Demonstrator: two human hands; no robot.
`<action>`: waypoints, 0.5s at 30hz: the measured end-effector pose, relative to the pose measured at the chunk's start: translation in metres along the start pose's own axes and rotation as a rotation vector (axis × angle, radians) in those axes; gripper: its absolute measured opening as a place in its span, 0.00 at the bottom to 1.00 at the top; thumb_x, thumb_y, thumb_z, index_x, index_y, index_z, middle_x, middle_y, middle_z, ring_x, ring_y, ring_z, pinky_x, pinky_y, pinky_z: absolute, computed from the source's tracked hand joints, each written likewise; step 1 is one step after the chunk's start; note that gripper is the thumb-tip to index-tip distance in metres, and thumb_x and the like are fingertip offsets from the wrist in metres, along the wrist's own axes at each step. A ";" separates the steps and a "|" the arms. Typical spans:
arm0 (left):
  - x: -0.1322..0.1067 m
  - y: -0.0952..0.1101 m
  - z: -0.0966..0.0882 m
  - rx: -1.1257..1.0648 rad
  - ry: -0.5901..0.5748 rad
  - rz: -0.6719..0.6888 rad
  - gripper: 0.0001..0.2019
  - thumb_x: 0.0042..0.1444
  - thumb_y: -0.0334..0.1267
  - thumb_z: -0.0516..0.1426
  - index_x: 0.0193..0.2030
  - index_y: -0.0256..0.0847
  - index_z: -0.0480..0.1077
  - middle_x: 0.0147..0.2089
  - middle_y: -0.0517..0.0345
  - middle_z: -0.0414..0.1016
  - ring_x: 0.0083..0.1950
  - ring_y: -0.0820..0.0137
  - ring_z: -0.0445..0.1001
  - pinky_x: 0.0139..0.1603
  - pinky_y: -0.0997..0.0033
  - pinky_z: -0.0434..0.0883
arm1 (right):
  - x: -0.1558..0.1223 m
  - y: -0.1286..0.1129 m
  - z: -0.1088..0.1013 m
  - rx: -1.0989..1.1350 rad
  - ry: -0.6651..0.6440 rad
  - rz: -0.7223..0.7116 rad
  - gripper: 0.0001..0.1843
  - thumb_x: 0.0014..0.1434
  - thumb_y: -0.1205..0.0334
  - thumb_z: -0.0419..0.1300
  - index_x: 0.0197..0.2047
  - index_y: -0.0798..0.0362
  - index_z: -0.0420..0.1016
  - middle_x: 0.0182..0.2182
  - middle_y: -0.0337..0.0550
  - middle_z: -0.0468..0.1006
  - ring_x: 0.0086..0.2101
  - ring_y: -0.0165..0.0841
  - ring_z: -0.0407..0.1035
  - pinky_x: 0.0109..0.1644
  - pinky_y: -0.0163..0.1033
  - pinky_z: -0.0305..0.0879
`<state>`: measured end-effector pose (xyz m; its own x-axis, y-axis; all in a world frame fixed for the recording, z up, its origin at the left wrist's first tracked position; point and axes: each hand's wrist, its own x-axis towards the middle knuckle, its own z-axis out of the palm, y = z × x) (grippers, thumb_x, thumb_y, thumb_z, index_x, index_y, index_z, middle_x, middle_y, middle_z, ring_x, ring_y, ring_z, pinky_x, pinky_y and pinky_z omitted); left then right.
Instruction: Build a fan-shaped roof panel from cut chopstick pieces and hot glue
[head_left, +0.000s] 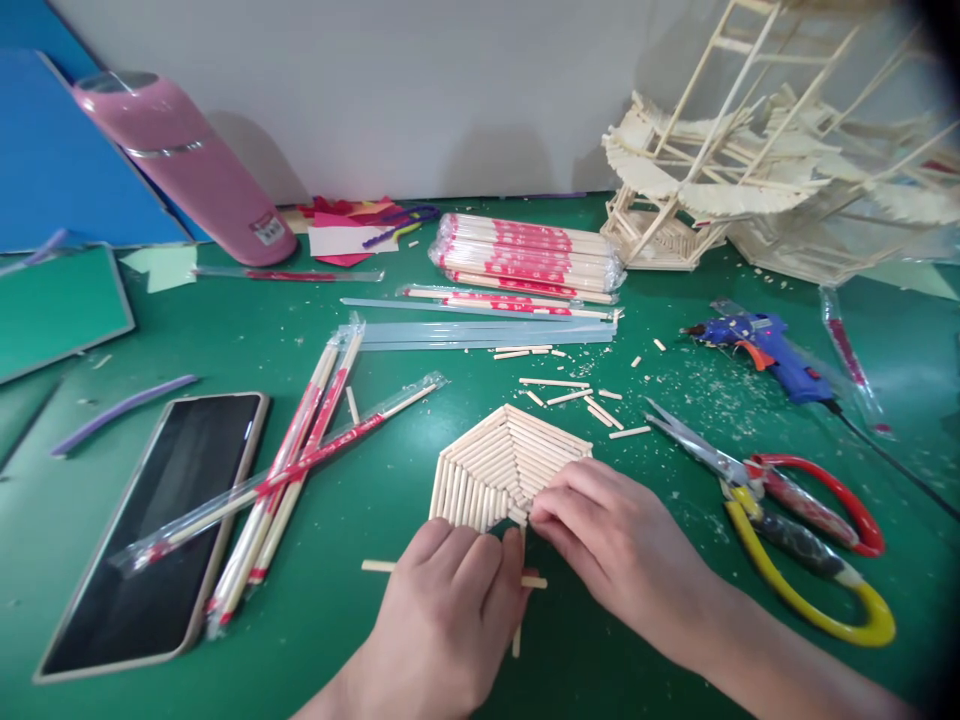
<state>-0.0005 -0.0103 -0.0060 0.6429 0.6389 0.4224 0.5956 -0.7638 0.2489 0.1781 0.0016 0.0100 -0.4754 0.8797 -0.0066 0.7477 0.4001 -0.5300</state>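
Note:
A flat hexagon panel of glued wooden sticks lies on the green mat. My left hand rests below it, fingers curled against its near edge and over a short loose stick. My right hand sits at the panel's lower right corner, its fingertips pinched together where the sticks meet. What the fingertips pinch is hidden. Another thin stick pokes out beneath my left hand.
Scissors with red and yellow handles lie right of my hands, a blue glue gun beyond. Wrapped chopsticks and loose ones lie behind and left. A phone, pink bottle, stick model and cut stick bits surround.

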 end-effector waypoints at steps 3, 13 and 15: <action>0.000 0.000 0.001 0.015 -0.022 -0.009 0.07 0.56 0.27 0.49 0.33 0.32 0.69 0.21 0.60 0.64 0.21 0.72 0.59 0.21 0.70 0.55 | 0.000 0.000 -0.003 0.022 -0.019 0.021 0.10 0.62 0.66 0.47 0.32 0.53 0.67 0.29 0.40 0.67 0.32 0.32 0.61 0.35 0.38 0.58; 0.002 0.000 0.002 0.023 -0.035 -0.012 0.07 0.56 0.30 0.51 0.34 0.33 0.69 0.21 0.60 0.65 0.21 0.71 0.61 0.22 0.69 0.54 | 0.005 0.004 -0.009 0.078 -0.040 -0.021 0.10 0.62 0.67 0.48 0.31 0.53 0.67 0.30 0.40 0.68 0.32 0.31 0.61 0.36 0.38 0.58; 0.001 0.000 0.003 0.021 -0.032 -0.007 0.07 0.56 0.30 0.51 0.34 0.32 0.70 0.22 0.59 0.65 0.21 0.71 0.61 0.22 0.69 0.55 | 0.006 0.003 -0.009 0.056 -0.046 -0.053 0.10 0.62 0.66 0.48 0.32 0.53 0.67 0.29 0.40 0.68 0.33 0.32 0.61 0.37 0.39 0.58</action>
<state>0.0020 -0.0094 -0.0076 0.6535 0.6471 0.3927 0.6100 -0.7574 0.2331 0.1818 0.0106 0.0160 -0.5357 0.8442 -0.0157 0.6943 0.4298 -0.5772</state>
